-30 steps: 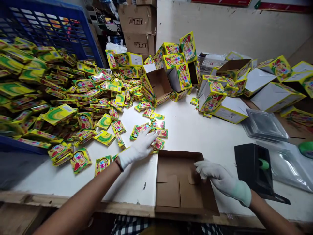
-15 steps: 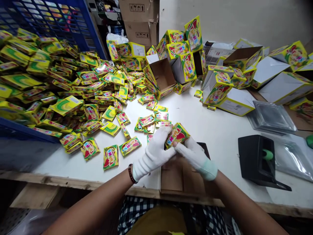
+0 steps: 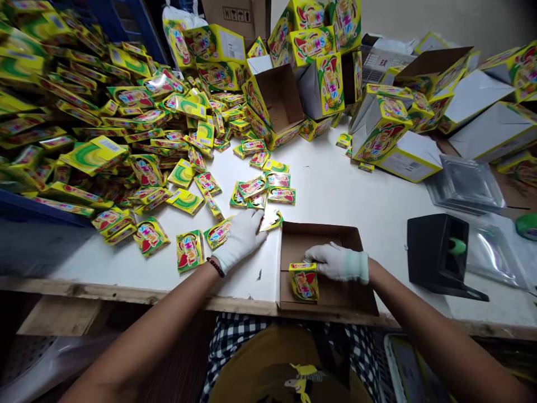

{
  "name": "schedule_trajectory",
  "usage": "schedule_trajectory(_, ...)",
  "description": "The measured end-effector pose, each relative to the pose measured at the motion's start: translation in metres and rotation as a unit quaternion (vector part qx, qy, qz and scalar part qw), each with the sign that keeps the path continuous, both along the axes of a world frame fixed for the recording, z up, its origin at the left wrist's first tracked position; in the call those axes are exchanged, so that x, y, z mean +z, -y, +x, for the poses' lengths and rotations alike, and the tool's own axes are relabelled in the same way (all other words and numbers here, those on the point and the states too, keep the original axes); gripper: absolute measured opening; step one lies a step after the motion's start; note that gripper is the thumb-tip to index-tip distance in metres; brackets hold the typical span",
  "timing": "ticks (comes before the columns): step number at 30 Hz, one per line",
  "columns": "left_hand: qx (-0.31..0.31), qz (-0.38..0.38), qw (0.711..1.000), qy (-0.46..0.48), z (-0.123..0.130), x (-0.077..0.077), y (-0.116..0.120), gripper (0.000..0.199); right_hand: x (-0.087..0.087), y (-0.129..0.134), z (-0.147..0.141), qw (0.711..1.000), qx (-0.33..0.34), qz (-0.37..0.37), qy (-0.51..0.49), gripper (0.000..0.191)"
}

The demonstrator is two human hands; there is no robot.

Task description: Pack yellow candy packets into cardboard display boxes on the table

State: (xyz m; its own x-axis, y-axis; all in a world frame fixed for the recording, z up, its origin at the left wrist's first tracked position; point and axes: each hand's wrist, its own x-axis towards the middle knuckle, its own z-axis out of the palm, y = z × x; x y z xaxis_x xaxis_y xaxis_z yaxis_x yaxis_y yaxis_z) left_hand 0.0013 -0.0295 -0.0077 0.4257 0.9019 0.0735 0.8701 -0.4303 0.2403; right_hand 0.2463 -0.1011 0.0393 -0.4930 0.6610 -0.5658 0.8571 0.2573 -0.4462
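My right hand (image 3: 338,262), in a white glove, is inside a shallow brown cardboard box (image 3: 361,238). Its fingers are closed on the edge of a small yellow-green packet (image 3: 304,282) with a watermelon picture, which stands upright in the box. Left of the box, my gloved left hand (image 3: 243,238) is low over the white table, fingers stretched forward and apart. Partly under that hand lies another small packet (image 3: 217,234). Near its fingertips is a shiny packet (image 3: 272,221). Beside my left wrist lies one more packet (image 3: 189,252).
A large heap of packets (image 3: 138,98) spills from a blue crate (image 3: 136,28) at the left. Bigger printed display boxes (image 3: 331,84) are stacked at the back. On the right are a black tape dispenser (image 3: 436,257) and clear plastic trays (image 3: 465,182).
Both hands held one packet together above the cardboard box. Now my right hand has lowered it into the box, and my left hand has moved left to the loose packets. The view has shifted slightly.
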Motion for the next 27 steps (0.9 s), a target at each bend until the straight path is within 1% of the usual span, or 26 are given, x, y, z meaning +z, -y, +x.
schedule_trajectory(2,0.020,-0.014,0.998,0.058,-0.003,0.000,0.005,0.046,0.001,0.001,0.004,0.999,0.018,-0.008,-0.029,0.029)
schedule_trajectory(4,0.053,-0.022,0.985,0.164,-0.006,0.002,0.012,0.047,0.005,0.005,0.010,0.997,0.034,-0.041,-0.056,0.036)
schedule_trajectory(5,0.076,-0.024,0.971,0.226,-0.007,0.005,0.018,0.047,0.007,0.008,0.012,0.995,0.036,-0.060,-0.070,0.038)
schedule_trajectory(7,0.123,-0.028,0.931,0.341,-0.008,0.013,0.031,0.050,0.010,0.017,0.016,0.991,0.024,-0.086,-0.097,0.044)
schedule_trajectory(9,0.143,-0.036,0.896,0.418,-0.005,0.024,0.046,0.054,0.009,0.027,0.014,0.989,-0.025,-0.088,-0.113,0.055)
schedule_trajectory(10,0.135,-0.043,0.886,0.442,-0.002,0.028,0.053,0.055,0.007,0.032,0.010,0.988,-0.056,-0.081,-0.116,0.058)
schedule_trajectory(11,0.118,-0.052,0.878,0.460,0.003,0.033,0.060,0.056,0.004,0.037,0.005,0.987,-0.090,-0.069,-0.111,0.056)
schedule_trajectory(14,0.057,-0.085,0.854,0.510,0.021,0.041,0.077,0.057,-0.005,0.047,-0.013,0.981,-0.175,-0.028,-0.081,0.042)
schedule_trajectory(15,0.043,-0.099,0.842,0.528,0.027,0.042,0.080,0.057,-0.007,0.048,-0.019,0.977,-0.196,-0.019,-0.077,0.045)
schedule_trajectory(16,0.035,-0.114,0.829,0.547,0.033,0.043,0.083,0.057,-0.007,0.047,-0.024,0.974,-0.211,-0.011,-0.078,0.054)
schedule_trajectory(17,0.031,-0.127,0.815,0.564,0.038,0.043,0.085,0.057,-0.007,0.046,-0.029,0.972,-0.221,-0.002,-0.081,0.067)
schedule_trajectory(19,0.032,-0.149,0.797,0.585,0.044,0.043,0.087,0.057,-0.006,0.042,-0.038,0.969,-0.227,0.017,-0.092,0.091)
schedule_trajectory(20,0.036,-0.153,0.794,0.587,0.046,0.044,0.087,0.057,-0.007,0.040,-0.041,0.970,-0.224,0.023,-0.096,0.098)
schedule_trajectory(21,0.039,-0.152,0.796,0.585,0.047,0.044,0.087,0.057,-0.008,0.039,-0.045,0.970,-0.218,0.027,-0.102,0.098)
schedule_trajectory(22,0.039,-0.150,0.801,0.578,0.047,0.045,0.087,0.056,-0.010,0.038,-0.047,0.971,-0.212,0.030,-0.106,0.094)
schedule_trajectory(25,0.028,-0.148,0.817,0.557,0.044,0.048,0.087,0.052,-0.017,0.036,-0.043,0.971,-0.211,0.051,-0.095,0.064)
schedule_trajectory(26,0.021,-0.151,0.816,0.558,0.043,0.049,0.087,0.050,-0.017,0.036,-0.037,0.972,-0.215,0.058,-0.081,0.061)
schedule_trajectory(27,0.016,-0.156,0.810,0.565,0.042,0.049,0.087,0.050,-0.016,0.035,-0.030,0.971,-0.219,0.063,-0.065,0.062)
